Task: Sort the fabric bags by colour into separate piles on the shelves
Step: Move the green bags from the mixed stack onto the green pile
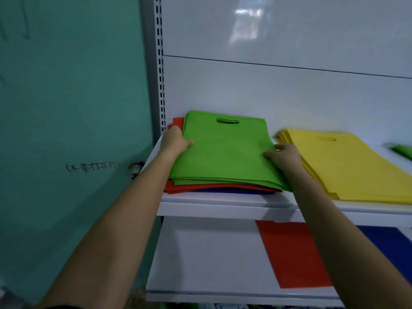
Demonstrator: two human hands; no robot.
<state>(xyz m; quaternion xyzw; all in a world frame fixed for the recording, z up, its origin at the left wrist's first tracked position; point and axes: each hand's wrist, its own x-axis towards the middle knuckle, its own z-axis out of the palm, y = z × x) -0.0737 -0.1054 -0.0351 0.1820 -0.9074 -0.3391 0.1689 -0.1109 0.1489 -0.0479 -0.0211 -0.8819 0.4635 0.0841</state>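
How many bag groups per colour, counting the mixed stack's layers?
Green 2: green top layer, green far-right pile
Red 2: red middle layer, red lower-shelf bag
Blue 2: blue bottom layer, blue lower-shelf bag
Yellow 1: yellow pile
Total: 7

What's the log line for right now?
left grip: holds green bags | right grip: holds green bags | beneath: red bags | beside: yellow pile

Two white shelves to the right of a slotted upright [159, 63]. Upper shelf [223, 208]: nearest the upright, a mixed stack with a blue bottom bag [234, 191] on the shelf, red bags [200, 188] above it and green bags [225, 150] on top; farther right, a yellow pile [347, 166]; farthest, a green pile [403, 150]. Lower shelf [200, 253]: a single red bag [292, 253] well right of the upright, and a single blue bag [392, 246] beyond it.
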